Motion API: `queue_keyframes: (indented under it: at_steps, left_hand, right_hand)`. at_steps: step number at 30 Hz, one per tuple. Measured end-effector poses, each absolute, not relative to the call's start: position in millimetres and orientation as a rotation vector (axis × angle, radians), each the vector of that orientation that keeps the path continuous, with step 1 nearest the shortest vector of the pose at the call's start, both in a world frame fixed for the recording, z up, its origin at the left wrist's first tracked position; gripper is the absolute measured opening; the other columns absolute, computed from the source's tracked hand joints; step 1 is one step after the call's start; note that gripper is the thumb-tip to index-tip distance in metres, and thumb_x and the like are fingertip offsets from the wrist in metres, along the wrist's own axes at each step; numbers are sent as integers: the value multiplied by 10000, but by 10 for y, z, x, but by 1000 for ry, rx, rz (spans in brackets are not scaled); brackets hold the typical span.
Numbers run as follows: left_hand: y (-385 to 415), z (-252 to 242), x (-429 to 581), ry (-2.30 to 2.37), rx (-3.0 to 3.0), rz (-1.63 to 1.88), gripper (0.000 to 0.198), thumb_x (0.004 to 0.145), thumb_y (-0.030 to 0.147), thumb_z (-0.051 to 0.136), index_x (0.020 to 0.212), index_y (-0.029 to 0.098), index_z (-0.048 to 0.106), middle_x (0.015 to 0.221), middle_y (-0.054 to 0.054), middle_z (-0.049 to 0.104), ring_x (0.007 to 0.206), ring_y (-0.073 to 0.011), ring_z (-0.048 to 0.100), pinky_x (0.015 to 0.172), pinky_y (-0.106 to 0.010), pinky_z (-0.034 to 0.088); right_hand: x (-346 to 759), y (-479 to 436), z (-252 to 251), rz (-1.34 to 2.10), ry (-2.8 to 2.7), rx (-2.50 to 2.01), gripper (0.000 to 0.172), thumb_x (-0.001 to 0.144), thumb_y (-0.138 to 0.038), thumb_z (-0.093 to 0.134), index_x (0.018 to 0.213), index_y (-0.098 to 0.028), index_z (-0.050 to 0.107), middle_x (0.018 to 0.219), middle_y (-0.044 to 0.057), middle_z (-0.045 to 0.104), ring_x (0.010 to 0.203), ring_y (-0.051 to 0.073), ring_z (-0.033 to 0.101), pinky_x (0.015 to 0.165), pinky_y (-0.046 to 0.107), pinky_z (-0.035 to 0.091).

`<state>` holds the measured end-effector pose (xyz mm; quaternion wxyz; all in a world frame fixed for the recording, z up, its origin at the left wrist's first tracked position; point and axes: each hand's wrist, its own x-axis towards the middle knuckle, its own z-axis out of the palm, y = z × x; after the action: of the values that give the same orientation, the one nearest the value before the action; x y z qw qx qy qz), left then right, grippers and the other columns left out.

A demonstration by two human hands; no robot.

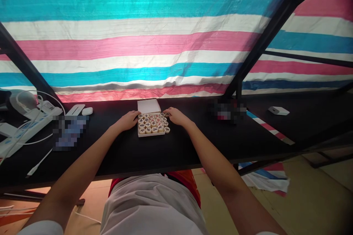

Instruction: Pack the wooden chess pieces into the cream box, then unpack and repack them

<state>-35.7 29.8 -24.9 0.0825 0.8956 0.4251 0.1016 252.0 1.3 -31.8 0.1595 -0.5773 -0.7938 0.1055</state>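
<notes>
A small white box (151,135) stands on the black desk, filled with rows of round Chinese chess pieces (148,125) with black and red characters. Its white lid (149,105) is tipped up at the back. My left hand (129,120) grips the box's left edge near the back corner, fingers together. Beside the box's right wall lie several loose pieces (165,123) in a short column. My right hand (178,116) reaches in from the right, its fingertips closed at a chess piece (167,114) by the back right corner; the fingers partly hide it.
At the left are a white power strip (30,126) with cables, a white earbud case (87,111) and a blurred-out item (71,132). Another blurred item (226,110) and a white adapter (278,111) lie to the right. Striped tarpaulin (138,47) hangs behind slanted black frame bars (256,51).
</notes>
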Motion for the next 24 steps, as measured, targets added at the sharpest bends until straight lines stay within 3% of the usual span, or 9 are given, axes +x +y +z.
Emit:
queue_keyframes:
  at_steps: [24]
  left_hand:
    - [290,-247,-365,1273,2660,288,398,875,288,366,1241,205,500,1248,-104,551,1155,-249,510,968,-371,430]
  right_hand:
    - [2510,0,-312,322,-2264,-1669,484,769,38,419,1145,-162,647,1120,109,586,987,166,571,901,227,401]
